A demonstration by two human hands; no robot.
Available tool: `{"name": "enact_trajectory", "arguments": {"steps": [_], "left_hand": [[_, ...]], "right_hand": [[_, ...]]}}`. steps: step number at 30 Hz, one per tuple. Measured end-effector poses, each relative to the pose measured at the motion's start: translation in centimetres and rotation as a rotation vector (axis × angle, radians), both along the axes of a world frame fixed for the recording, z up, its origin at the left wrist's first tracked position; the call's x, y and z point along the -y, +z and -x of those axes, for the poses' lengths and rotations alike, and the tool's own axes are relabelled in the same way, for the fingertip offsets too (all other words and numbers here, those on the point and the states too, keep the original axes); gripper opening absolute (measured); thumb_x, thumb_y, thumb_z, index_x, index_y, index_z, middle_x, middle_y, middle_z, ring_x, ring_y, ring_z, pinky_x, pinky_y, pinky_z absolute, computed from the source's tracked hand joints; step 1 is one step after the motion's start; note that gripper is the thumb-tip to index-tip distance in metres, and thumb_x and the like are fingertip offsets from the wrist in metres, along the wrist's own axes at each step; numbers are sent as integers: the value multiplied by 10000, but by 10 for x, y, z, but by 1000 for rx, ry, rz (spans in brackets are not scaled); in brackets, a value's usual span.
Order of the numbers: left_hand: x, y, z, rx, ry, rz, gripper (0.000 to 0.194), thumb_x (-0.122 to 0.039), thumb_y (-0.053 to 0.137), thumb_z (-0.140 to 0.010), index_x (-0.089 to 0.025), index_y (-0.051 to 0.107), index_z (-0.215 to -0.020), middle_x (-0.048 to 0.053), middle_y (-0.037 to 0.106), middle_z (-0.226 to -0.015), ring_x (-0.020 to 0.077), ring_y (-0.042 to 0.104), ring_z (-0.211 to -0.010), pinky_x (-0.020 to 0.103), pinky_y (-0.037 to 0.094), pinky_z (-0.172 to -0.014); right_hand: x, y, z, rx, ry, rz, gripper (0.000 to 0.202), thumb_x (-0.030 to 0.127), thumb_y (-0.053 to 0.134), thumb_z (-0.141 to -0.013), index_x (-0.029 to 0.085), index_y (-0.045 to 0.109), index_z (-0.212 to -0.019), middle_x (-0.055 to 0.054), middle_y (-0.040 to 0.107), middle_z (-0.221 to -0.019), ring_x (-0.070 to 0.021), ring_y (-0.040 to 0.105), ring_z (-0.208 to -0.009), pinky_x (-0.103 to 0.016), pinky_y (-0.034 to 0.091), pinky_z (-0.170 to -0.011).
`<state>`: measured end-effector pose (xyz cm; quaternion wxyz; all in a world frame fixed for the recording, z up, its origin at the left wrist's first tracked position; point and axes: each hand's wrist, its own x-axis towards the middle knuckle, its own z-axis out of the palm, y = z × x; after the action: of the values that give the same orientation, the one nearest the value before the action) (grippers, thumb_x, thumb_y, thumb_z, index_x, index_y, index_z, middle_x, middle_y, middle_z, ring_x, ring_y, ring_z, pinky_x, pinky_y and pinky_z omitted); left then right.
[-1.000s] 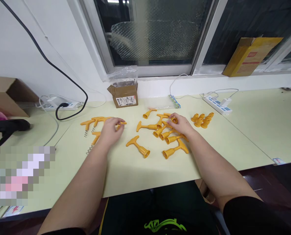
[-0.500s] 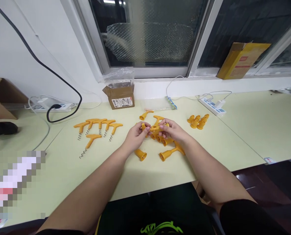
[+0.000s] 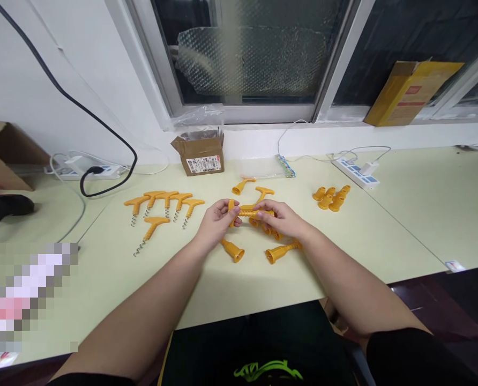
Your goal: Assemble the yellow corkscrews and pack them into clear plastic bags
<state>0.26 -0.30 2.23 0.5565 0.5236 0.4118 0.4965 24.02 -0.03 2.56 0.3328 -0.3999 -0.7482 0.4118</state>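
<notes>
My left hand (image 3: 215, 221) grips the crossbar of a yellow T-handled corkscrew (image 3: 246, 213), held level just above the table. My right hand (image 3: 282, 219) pinches the other end of its ribbed shaft; whatever part is inside those fingers is mostly hidden. Under and around my hands lie more yellow pieces: a bell-ended piece (image 3: 233, 251), another with a handle (image 3: 278, 253), and several partly covered bells (image 3: 277, 235). Behind them are a T-handle (image 3: 264, 191) and a further bell-ended corkscrew (image 3: 243, 186). To the left, several corkscrews (image 3: 154, 228) show bare metal spirals.
A group of yellow bell sleeves (image 3: 337, 201) stands at the right. Along the wall are an opened cardboard box (image 3: 202, 155), a clear plastic bag (image 3: 261, 167) and power strips (image 3: 355, 172). A black cable (image 3: 102, 126) hangs at the left.
The view has shifted slightly. My hands have drawn a little apart, the handle now stands crosswise in my left fingers, and more of the ribbed shaft shows between them.
</notes>
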Motion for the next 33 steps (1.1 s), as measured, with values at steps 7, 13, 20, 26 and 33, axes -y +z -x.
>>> {"name": "enact_trajectory", "arguments": {"steps": [7,13,20,26,33], "left_hand": [[-3,2,1,92,143,148,461,-535,875,-744,-195,625,-931,-31,586,-745,82,562,-522,203,415,-445],[-14,2,11,197,255,149,508,-399,912,-704,-214,548,-1006,-28,654,-809,55,532,-547,160,362,-466],[-18,1,16,201,266,123,504,-368,898,-711,-197,534,-1015,-6,684,-816,53,538,-556,157,398,-503],[-19,1,18,198,255,114,477,-369,877,-736,-203,525,-1011,-13,675,-809,59,542,-548,160,385,-488],[-21,1,19,192,242,83,493,-368,877,-722,-213,511,-1013,-26,665,-799,57,537,-530,170,385,-490]], "right_hand": [[-4,10,-9,125,-80,-476,131,343,650,-931,296,661,-1054,-64,705,-1095,-312,611,-1112,-546,467,-1059],[-22,7,-48,329,-532,-330,205,316,724,-826,301,647,-1016,-79,724,-1049,-324,589,-1085,-514,510,-962],[-47,-5,-120,470,-982,-156,294,377,644,-780,263,719,-1040,-69,750,-997,-359,517,-1131,-601,345,-1019],[-47,-3,-132,562,-1076,0,207,371,751,-713,247,757,-879,-111,693,-948,-392,453,-1198,-562,337,-1002],[-47,-9,-137,565,-1160,-33,196,347,793,-723,258,774,-897,-122,576,-1141,-382,431,-1216,-560,354,-1012]]}}
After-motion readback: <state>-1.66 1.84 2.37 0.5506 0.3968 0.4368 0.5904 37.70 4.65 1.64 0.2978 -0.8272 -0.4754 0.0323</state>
